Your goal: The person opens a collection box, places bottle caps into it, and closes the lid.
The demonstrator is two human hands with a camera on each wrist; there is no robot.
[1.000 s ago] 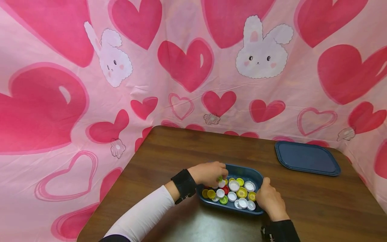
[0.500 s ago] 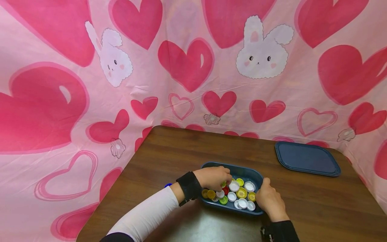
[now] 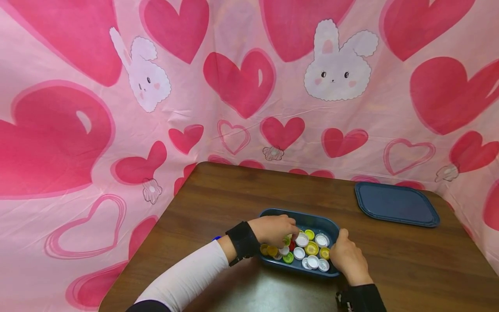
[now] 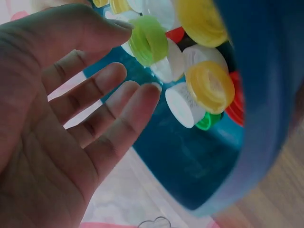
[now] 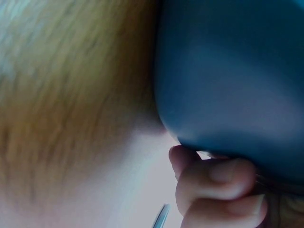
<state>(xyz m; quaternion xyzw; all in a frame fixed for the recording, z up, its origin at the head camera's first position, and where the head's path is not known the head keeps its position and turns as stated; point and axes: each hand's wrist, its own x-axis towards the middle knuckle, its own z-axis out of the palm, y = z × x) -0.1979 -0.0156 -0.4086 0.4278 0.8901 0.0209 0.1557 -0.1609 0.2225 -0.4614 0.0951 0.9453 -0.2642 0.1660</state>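
Note:
A blue container [image 3: 312,216] holding several white, yellow, green and red bottle caps [image 3: 312,249] sits on the brown table [image 3: 241,190]. My left hand [image 3: 274,229] reaches into its left half. In the left wrist view its fingers [image 4: 114,99] are loosely spread, and the top fingertip touches a light green cap [image 4: 148,40]. A yellow cap [image 4: 210,86] and a white cap [image 4: 183,105] lie just beyond. My right hand [image 3: 347,258] grips the container's right end, with its fingers [image 5: 213,183] curled under the blue wall [image 5: 228,71].
A flat blue lid [image 3: 395,203] lies at the table's far right. A small blue object [image 3: 216,238] peeks out beside my left wrist. A pink cloth with hearts and bunnies [image 3: 241,82] hangs behind and to both sides of the table.
My left hand has slid nearer and to the right over the caps, uncovering the container's far left rim. The right hand and the container have stayed put.

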